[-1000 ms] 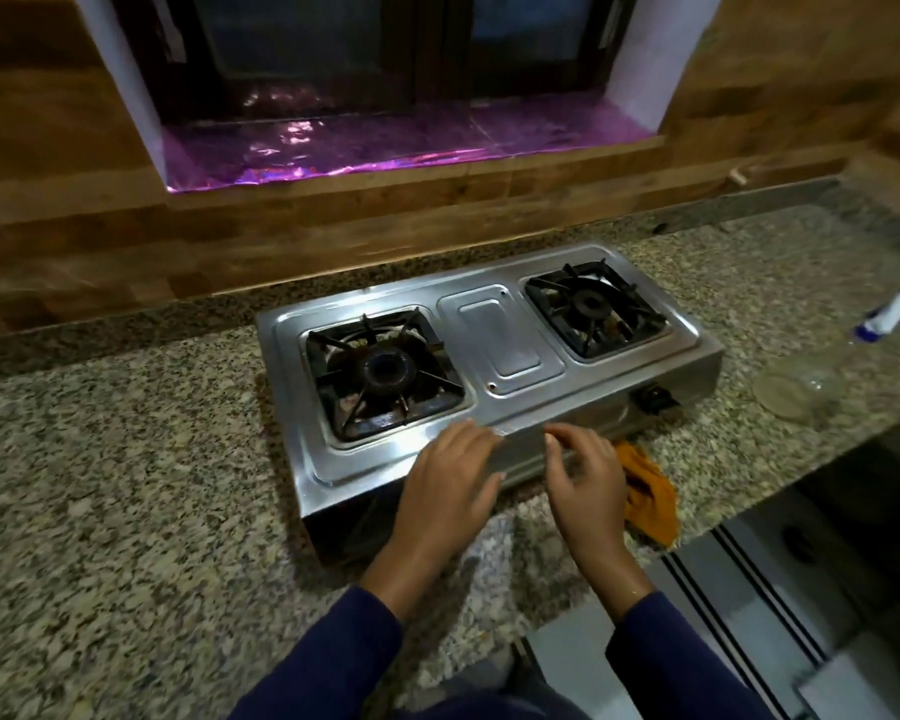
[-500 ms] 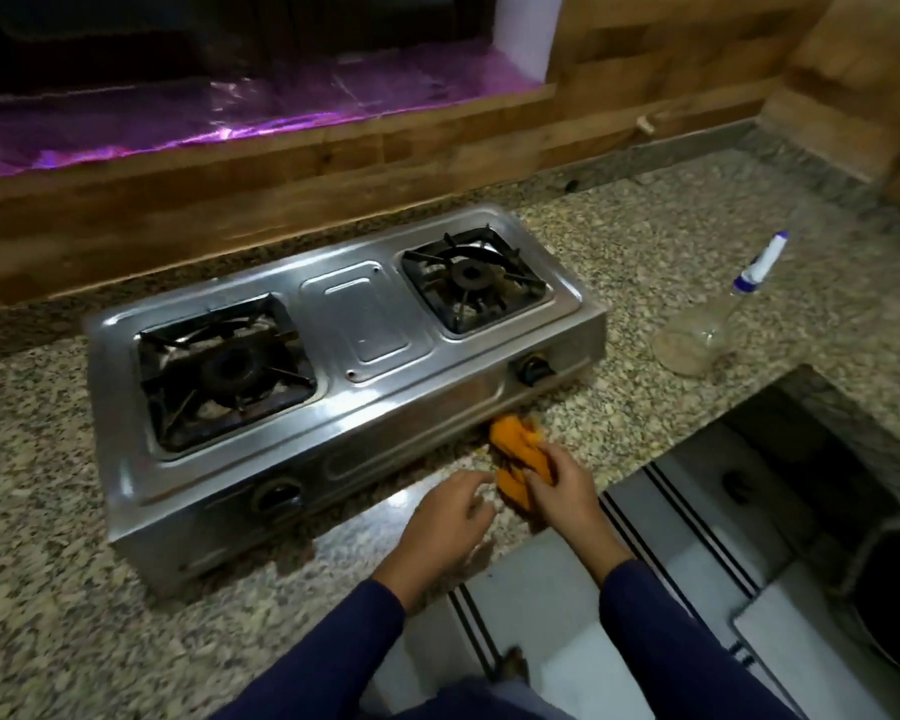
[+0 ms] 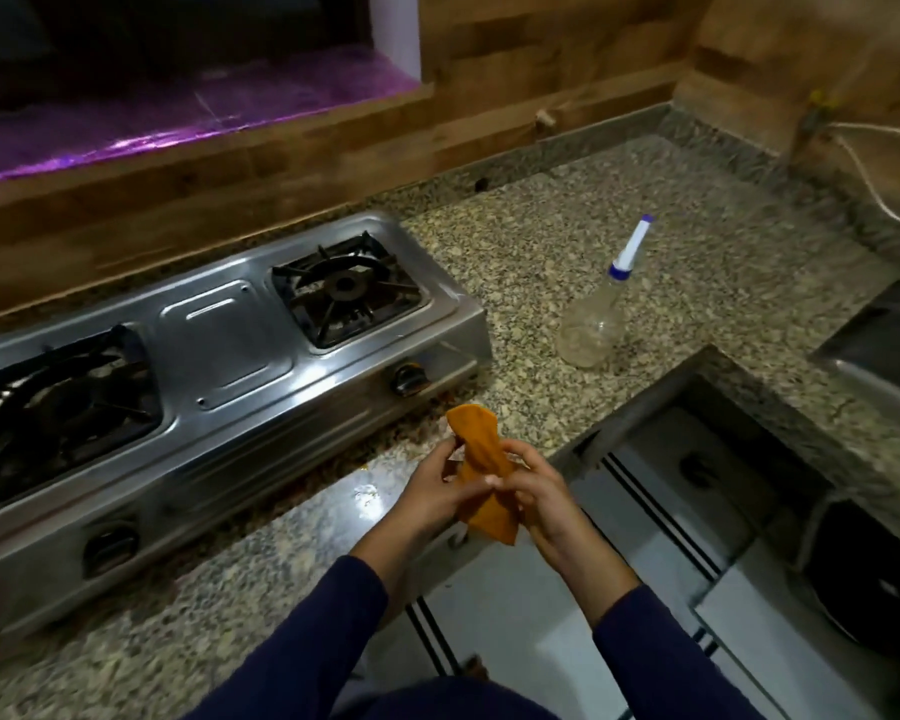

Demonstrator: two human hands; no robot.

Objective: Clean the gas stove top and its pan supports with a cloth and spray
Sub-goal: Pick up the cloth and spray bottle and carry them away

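A steel two-burner gas stove [image 3: 230, 335] sits on the granite counter [image 3: 531, 262], with a black pan support [image 3: 346, 291] on the right burner and another pan support [image 3: 58, 407] on the left. I hold an orange cloth [image 3: 481, 475] in front of the stove's right corner, above the counter's front edge. My left hand [image 3: 432, 485] pinches its left side and my right hand [image 3: 541, 498] grips its right side. A clear spray bottle [image 3: 601, 317] with a white and blue nozzle stands on the counter to the right of the stove.
A wooden wall and a purple-lined window sill [image 3: 178, 122] run behind the stove. A steel sink [image 3: 884, 356] lies at the far right. The counter has a cut-out [image 3: 697, 459] at my right, showing the tiled floor and a dark bin [image 3: 874, 579] below.
My hands left the stove's front edge. The right hand picked the orange cloth off the counter, and now both hands hold it lifted. The view swung to the right.
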